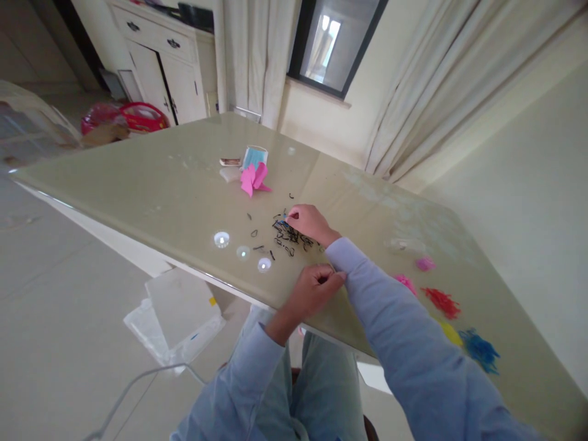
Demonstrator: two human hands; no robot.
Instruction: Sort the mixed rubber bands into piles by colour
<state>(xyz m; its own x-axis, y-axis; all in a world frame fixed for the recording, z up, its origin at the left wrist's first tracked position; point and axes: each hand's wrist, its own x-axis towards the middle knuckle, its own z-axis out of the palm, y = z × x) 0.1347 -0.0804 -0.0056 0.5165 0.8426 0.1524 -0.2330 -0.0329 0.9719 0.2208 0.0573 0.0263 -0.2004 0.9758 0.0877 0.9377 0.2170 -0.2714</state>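
A loose pile of thin black loops and strips [290,239], like small rubber bands, lies on the glossy table [184,196]. Over its far edge is my right hand [310,222], thumb and fingers pinched together. A small blue bit [283,219] shows at those fingertips; whether it is held or lies beneath them I cannot tell. My left hand [315,289] is closed near the table's front edge, its thumb close by my right cuff. Anything inside its fingers is hidden.
Piles of red strands [441,302], blue strands [479,350] and pink pieces [425,263] lie to the right, with something yellow [451,334] partly behind my sleeve. Folded pink paper [254,179] and a face mask [255,157] lie farther back. Plastic sheets [184,309] are on the floor.
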